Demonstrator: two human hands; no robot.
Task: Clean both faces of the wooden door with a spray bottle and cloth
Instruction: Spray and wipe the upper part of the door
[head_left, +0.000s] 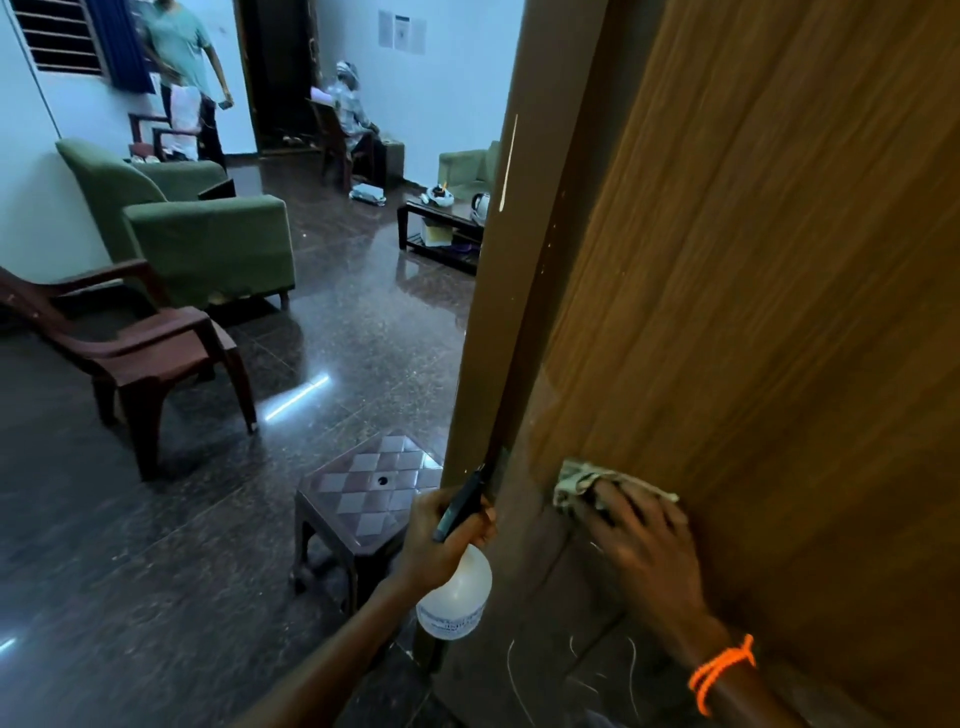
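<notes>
The wooden door (753, 260) fills the right half of the view, its brown grained face toward me and its edge (530, 260) to the left. My right hand (641, 535) presses a pale crumpled cloth (576, 483) flat against the lower door face. My left hand (447, 540) grips the black trigger head of a translucent white spray bottle (457, 597), held beside the door's edge. An orange thread band circles my right wrist. White scratch marks show on the door below my right hand.
A small checkered stool (363, 499) stands just left of the door edge. A brown plastic chair (130, 343), green sofas (208, 234) and a low dark table (441, 228) sit on the glossy dark floor. One person stands and another sits at the far wall.
</notes>
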